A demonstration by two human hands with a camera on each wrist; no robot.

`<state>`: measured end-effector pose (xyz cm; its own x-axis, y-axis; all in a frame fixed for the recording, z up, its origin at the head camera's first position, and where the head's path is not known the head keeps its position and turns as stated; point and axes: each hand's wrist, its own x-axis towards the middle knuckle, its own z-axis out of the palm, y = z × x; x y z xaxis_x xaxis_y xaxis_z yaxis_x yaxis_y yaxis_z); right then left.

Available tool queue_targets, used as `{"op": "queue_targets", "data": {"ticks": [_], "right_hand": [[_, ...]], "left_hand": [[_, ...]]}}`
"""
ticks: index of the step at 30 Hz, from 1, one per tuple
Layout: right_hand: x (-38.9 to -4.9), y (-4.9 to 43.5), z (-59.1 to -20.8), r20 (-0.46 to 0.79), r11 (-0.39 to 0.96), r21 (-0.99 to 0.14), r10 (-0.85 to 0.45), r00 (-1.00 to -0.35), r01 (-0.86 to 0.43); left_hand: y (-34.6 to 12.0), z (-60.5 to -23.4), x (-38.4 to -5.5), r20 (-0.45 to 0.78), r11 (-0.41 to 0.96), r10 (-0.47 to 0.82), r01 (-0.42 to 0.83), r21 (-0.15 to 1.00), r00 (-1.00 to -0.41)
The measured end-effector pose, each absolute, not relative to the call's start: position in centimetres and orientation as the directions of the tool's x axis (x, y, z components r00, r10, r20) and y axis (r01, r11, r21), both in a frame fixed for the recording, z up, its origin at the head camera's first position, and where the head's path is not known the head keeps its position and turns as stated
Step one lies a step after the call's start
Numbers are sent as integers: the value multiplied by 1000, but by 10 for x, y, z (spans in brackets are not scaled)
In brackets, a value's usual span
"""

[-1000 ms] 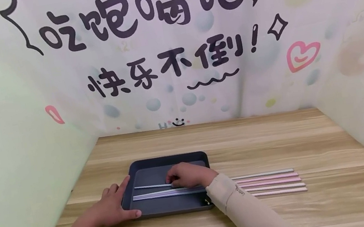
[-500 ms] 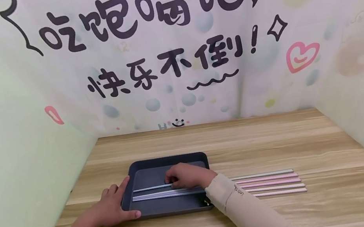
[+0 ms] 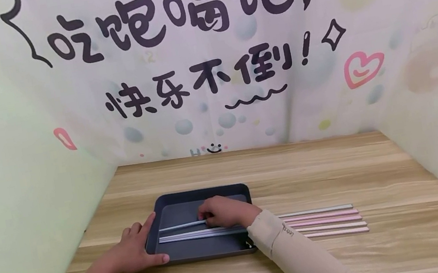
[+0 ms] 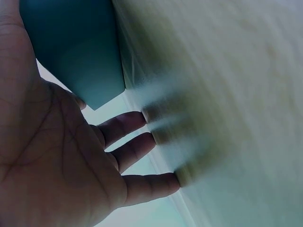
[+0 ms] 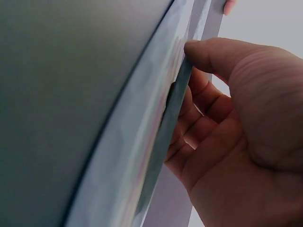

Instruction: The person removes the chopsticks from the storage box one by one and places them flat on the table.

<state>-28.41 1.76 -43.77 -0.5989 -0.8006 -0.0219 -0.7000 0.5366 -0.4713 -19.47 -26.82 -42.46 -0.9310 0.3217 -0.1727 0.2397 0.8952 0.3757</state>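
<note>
Thumb and fingers of the right hand [image 3: 226, 210] pinch a pale blue stick [image 3: 181, 226] inside the dark tray [image 3: 202, 195], so the right grip is narrow and holding. The stick runs left to right, its left end by the tray's left wall; whether it touches the tray floor I cannot tell. Just on its near side, a row of pale lilac-blue sticks [image 3: 181, 236] lies close together in the tray, their right ends hidden by the right hand and sleeve [image 3: 307, 256].

The left hand [image 3: 135, 250] steadies the tray's left side, its grip wide: index finger along the left rim, thumb at the near left corner. The left wrist view shows three fingertips down on the wooden tabletop [image 3: 403, 183] beside the tray.

Right of the tray, five sticks [image 3: 331, 221], some pink, others whitish, lie side by side. The far wall [image 3: 159, 141] carries large black writing.
</note>
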Motion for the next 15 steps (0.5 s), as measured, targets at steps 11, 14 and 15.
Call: {"op": "queue_targets", "data": {"ticks": [11,14,15], "right_hand": [[-283,20,-434,21,508,-469,-812,-584,-723],[-282,20,-434,29,502,-455,-817,-576,-735],[-283,20,-434,32,500,-451,-819,-573,-739]], "left_hand": [[-267,-426,-196,-171,897,318,238,374,-933],[-266,-424,-195,-178,899,311,228,374,-934],[-266,-424,-195,-182,900,307,223,375,-934]]}}
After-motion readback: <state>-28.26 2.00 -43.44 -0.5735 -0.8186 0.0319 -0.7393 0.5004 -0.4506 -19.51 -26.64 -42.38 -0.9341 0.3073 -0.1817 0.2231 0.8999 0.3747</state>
